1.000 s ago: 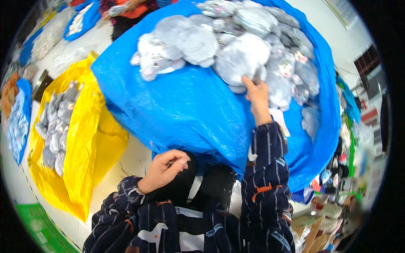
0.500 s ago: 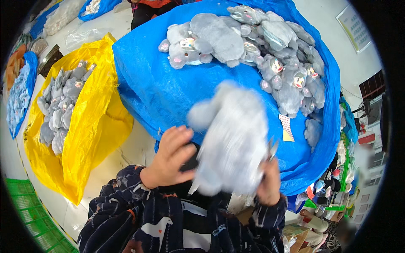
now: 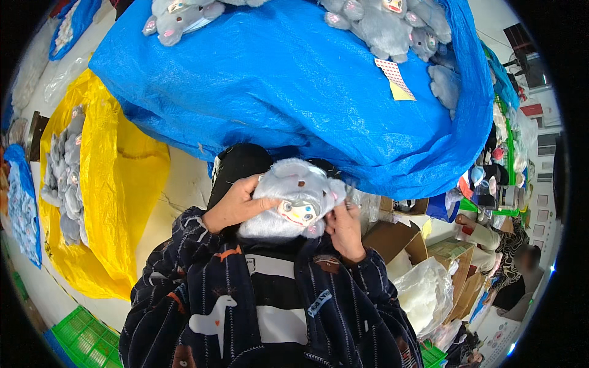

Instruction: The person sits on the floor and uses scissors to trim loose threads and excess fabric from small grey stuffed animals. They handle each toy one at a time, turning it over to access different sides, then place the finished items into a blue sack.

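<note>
A grey plush toy with a printed doll face and small pink paws lies against my lap, face up. My left hand grips its left side, thumb on the fur beside the doll face. At the toy's right edge my right hand is closed, fingers pinching near a pink-lined paw. A small metallic glint shows above those fingers, too unclear to name here. Beyond my knees spreads a big blue sack with several like grey plush toys on it.
A yellow sack holding grey toys stands at the left. A patterned paper slip lies on the blue sack. To the right are cardboard boxes, a clear plastic bag and a seated person. A green crate sits lower left.
The plush toy has come down toward my lap and now shows its doll face. My left hand, open and apart before, now holds it. The view has tilted downward.
</note>
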The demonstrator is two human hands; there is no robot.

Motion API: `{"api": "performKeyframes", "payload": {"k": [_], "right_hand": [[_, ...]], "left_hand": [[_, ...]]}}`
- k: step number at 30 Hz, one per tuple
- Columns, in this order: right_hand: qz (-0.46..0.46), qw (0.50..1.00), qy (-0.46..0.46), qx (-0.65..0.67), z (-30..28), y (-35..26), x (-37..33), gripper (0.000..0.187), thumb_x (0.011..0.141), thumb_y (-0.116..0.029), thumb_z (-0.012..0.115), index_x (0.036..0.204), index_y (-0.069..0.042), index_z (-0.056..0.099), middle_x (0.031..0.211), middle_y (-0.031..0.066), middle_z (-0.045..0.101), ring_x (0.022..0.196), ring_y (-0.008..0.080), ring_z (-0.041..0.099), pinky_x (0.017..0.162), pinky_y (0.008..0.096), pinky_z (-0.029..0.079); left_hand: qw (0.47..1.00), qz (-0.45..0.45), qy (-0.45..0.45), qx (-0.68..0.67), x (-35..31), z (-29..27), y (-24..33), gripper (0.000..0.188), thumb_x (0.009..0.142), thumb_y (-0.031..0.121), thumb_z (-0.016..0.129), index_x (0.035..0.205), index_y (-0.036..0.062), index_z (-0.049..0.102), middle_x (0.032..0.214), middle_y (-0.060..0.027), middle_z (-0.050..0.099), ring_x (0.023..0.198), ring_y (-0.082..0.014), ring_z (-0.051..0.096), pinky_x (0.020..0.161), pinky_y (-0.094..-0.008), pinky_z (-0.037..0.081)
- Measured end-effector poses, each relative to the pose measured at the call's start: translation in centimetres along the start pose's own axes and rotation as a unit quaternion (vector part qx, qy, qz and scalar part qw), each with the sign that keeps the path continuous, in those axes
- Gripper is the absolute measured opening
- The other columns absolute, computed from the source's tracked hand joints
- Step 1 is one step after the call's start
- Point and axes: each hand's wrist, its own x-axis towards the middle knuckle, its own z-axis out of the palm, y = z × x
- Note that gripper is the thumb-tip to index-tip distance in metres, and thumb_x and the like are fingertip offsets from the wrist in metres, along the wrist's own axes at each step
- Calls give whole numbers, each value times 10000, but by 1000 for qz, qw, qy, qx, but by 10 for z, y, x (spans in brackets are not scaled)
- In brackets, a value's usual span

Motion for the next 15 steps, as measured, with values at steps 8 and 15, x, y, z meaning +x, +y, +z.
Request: {"api": "performKeyframes", "payload": {"k": [8,15], "right_hand": [[-388,819,-48,-420,25,-70,5,271,790,-89,669,1024,31,603,938,129,616,827,245,598,758,298,461],[-396,761,-139,-495,38,-63,16,222,754,-78,708,924,14,600,853,159,608,752,309,614,653,347,493]], "left_hand": [[926,211,-22,311,21,5,-17,362,809,232,691,1043,-17,572,878,-154,578,755,-289,603,624,-361,465],[919,201,10,340,25,18,-2,313,850,265,620,1016,4,573,872,-144,532,798,-319,555,650,-391,450]]}}
